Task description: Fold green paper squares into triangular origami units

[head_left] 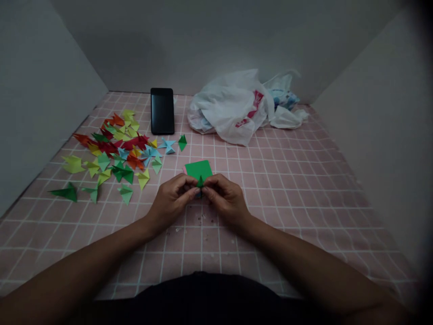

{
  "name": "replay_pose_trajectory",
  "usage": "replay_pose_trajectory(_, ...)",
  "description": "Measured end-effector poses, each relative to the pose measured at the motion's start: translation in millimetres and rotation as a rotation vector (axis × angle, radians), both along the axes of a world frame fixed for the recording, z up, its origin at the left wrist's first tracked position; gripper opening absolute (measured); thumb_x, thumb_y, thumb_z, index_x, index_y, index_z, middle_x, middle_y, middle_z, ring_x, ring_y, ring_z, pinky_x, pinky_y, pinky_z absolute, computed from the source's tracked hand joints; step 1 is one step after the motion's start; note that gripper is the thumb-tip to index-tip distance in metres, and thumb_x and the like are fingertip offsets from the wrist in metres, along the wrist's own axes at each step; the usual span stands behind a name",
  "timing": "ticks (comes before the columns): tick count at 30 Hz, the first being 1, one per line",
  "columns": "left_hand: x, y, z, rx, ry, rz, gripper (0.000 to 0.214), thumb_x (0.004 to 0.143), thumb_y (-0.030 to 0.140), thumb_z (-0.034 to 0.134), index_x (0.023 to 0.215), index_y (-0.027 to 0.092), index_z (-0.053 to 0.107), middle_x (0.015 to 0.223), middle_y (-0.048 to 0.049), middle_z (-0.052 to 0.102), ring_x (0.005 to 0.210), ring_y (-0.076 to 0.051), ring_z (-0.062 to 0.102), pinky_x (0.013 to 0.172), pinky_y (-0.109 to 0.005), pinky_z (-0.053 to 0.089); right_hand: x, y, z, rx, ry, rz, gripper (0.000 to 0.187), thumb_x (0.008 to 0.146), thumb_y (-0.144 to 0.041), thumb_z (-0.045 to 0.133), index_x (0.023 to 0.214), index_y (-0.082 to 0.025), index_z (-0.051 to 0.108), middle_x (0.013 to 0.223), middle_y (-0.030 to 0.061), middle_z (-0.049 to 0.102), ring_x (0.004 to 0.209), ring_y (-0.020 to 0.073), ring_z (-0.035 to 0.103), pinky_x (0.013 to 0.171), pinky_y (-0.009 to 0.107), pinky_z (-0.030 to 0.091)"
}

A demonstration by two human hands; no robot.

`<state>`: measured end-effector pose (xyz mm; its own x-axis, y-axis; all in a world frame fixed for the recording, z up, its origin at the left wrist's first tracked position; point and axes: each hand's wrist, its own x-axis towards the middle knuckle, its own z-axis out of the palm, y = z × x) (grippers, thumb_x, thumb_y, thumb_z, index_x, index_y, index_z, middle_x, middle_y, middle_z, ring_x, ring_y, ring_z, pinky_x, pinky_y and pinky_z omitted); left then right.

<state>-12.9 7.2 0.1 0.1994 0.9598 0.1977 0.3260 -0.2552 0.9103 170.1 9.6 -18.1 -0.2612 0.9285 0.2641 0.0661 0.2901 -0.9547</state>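
Note:
Between my two hands is a small folded green origami paper [200,181], pinched from both sides. My left hand [174,196] grips its left side with thumb and forefinger. On the opposite side, my right hand [228,196] holds it the same way. The fingertips hide much of the folded piece. Just beyond them lies a stack of square paper [199,168] with a green sheet on top and a pink edge showing at the left. A single folded green piece [182,142] rests farther back.
Many folded paper figures [111,149] in red, orange, yellow, green and blue spread over the left side. A black phone [162,111] leans or lies at the back. Right of it sits a white plastic bag [233,106]. A pink checked cloth [291,194] covers the surface between pale walls.

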Motion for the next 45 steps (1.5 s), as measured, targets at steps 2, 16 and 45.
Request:
replay_pose_trajectory(2, 0.4, 0.2, -1.3, 0.028, 0.0, 0.008, 0.004, 0.085, 0.022, 0.067, 0.087, 0.018, 0.069, 0.08, -0.0002, 0.066, 0.071, -0.013, 0.064, 0.067, -0.025, 0.051, 0.9, 0.1, -0.5, 0.013, -0.026, 0.007, 0.006, 0.093, -0.021, 0.061, 0.088, -0.022, 0.063, 0.074, -0.0025, 0.058, 0.064, 0.0115, 0.055, 0.061, 0.027, 0.046)
replay_pose_trajectory(16, 0.4, -2.2, 2.3, 0.098, -0.006, -0.019, 0.008, 0.087, 0.021, 0.069, 0.08, 0.02, 0.068, 0.078, -0.0021, 0.07, 0.072, -0.015, 0.066, 0.066, -0.027, 0.051, 2.7, 0.3, 6.8, -0.077, 0.065, 0.031, 0.023, 0.099, -0.034, 0.056, 0.081, -0.021, 0.06, 0.069, -0.0012, 0.06, 0.064, 0.0131, 0.059, 0.064, 0.029, 0.047)
replay_pose_trajectory(45, 6.8, -7.7, 0.2, -0.107, -0.263, 0.079, 0.014, 0.079, 0.024, 0.074, 0.073, 0.019, 0.062, 0.079, -0.0018, 0.068, 0.072, -0.014, 0.065, 0.066, -0.026, 0.054, -2.5, -6.8, 5.1, -0.216, 0.104, 0.07, 0.019, 0.096, -0.033, 0.057, 0.081, -0.023, 0.053, 0.064, -0.003, 0.058, 0.057, 0.012, 0.054, 0.057, 0.028, 0.044)
